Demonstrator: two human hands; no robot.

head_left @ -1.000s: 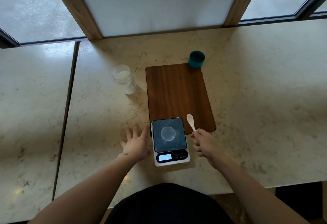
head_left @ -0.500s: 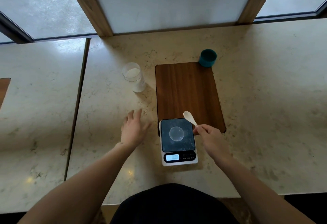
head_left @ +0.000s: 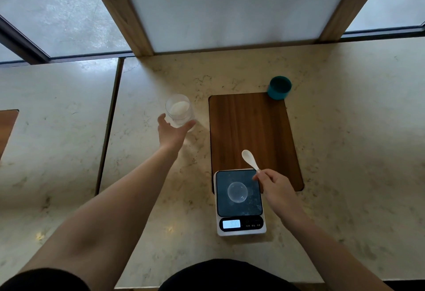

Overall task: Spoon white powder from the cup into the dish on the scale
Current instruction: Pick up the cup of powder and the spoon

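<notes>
A clear cup (head_left: pixel 178 110) with white powder in it stands on the marble counter, left of the wooden board. My left hand (head_left: pixel 173 132) is at its near side, thumb and fingers spread around the base; I cannot tell whether they touch it. A small clear dish (head_left: pixel 237 192) sits on the dark plate of a white digital scale (head_left: pixel 240 203) whose display is lit. My right hand (head_left: pixel 277 188) holds a white spoon (head_left: pixel 250 160) by the handle, the empty bowl raised over the board just beyond the scale.
A dark wooden board (head_left: pixel 250 129) lies behind the scale, which overlaps its near edge. A teal cup (head_left: pixel 279 88) stands at the board's far right corner. A seam (head_left: pixel 108 127) splits the counter on the left. Wooden window posts rise behind.
My left hand has moved from beside the scale forward to the powder cup. My right hand has lifted the spoon a little and shifted its bowl leftward.
</notes>
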